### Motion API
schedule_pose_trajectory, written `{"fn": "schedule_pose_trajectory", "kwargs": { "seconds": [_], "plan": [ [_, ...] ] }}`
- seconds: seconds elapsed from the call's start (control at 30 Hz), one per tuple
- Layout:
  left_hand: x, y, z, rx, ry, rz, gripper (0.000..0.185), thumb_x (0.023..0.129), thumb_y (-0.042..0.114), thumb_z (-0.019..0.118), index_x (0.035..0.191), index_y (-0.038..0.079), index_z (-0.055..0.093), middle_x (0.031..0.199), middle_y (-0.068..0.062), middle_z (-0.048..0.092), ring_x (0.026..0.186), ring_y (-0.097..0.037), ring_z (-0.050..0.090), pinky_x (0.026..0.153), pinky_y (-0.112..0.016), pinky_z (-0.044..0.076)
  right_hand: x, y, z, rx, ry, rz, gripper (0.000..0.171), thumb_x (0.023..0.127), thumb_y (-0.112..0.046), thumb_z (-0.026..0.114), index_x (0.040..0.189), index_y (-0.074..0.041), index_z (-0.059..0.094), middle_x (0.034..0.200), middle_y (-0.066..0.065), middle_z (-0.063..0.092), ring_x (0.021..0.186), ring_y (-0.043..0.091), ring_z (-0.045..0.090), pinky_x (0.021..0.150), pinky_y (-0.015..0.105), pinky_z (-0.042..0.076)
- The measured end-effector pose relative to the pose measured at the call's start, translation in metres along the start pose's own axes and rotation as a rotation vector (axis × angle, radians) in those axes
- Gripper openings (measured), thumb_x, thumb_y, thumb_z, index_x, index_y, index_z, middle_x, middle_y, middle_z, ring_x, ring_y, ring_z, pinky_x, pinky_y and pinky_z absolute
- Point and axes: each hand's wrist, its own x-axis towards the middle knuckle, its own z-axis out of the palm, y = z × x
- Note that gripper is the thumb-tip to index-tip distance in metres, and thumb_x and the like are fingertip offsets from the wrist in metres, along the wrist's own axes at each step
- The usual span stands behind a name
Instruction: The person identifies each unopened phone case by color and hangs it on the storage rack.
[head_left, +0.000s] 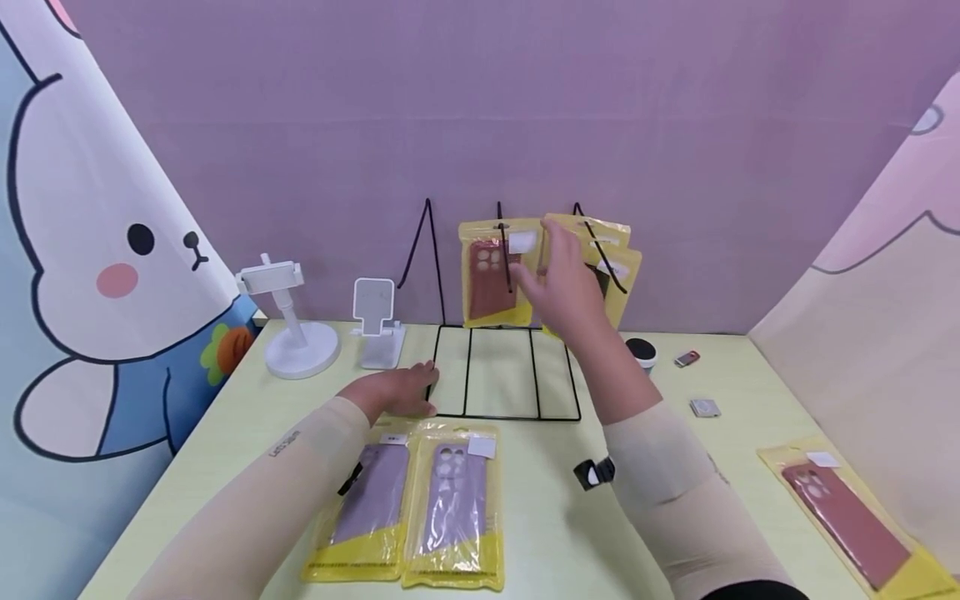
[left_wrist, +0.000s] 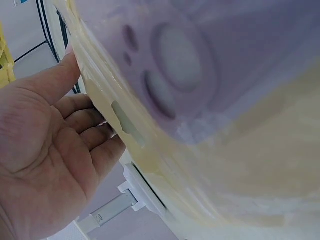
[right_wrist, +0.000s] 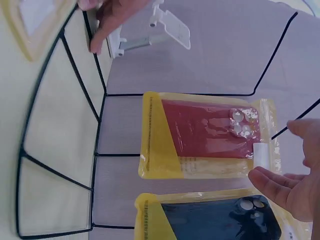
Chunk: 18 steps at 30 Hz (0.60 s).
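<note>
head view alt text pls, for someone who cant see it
A person's right hand reaches up to yellow-packaged phone cases hanging on a black wire rack, while the left hand rests at the rack's base. Two purple packaged cases lie on the table in front.

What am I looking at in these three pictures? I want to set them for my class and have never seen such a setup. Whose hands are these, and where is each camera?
A person works with two bare hands and wears three cameras. The head view looks down on a yellow table. Each wrist view looks along one hand.

The left hand rests on the table, touching the base of a black wire rack. The right hand is raised and open, holding nothing, before yellow packets hung on the rack: a red phone case and a dark one.

Two packets with purple phone cases lie in front, another red one to the right, and two white phone stands stand to the left.
</note>
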Motion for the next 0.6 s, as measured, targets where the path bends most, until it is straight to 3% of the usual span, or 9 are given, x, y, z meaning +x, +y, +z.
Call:
{"fn": "schedule_pose_trajectory", "kwargs": {
  "seconds": [0.2, 0.33, 0.6],
  "plan": [
    [-0.002, 0.001, -0.001, -0.018, 0.007, 0.011, 0.078, 0.098, 0.036, 0.058, 0.156, 0.002, 0.018, 0.163, -0.022, 0.01, 0.151, -0.037, 0.012, 0.123, -0.048, 0.015, -0.034, 0.009, -0.002, 0.028, -0.066, -0.037, 0.08, 0.092, -0.062, 0.051, 0.156, -0.028, 0.018, 0.159, -0.001, 0.025, 0.121, 0.02, 0.059, 0.078, 0.044, 0.057],
    [-0.003, 0.001, 0.0, -0.025, 0.009, 0.014, 0.077, 0.099, 0.035, 0.058, 0.156, 0.002, 0.018, 0.162, -0.023, 0.01, 0.15, -0.037, 0.012, 0.123, -0.049, 0.015, -0.054, 0.02, -0.004, 0.044, -0.139, -0.034, 0.078, 0.092, -0.062, 0.053, 0.155, -0.028, 0.021, 0.159, -0.001, 0.025, 0.119, 0.019, 0.06, 0.076, 0.04, 0.057],
    [-0.003, 0.003, -0.001, -0.031, 0.002, 0.002, 0.08, 0.098, 0.038, 0.058, 0.157, 0.003, 0.016, 0.163, -0.021, 0.008, 0.151, -0.036, 0.011, 0.123, -0.049, 0.014, -0.09, 0.046, -0.014, 0.051, -0.299, -0.018, 0.068, 0.094, -0.057, 0.056, 0.149, -0.023, 0.036, 0.153, -0.001, 0.035, 0.117, 0.02, 0.062, 0.088, 0.044, 0.056]
  ]
}}
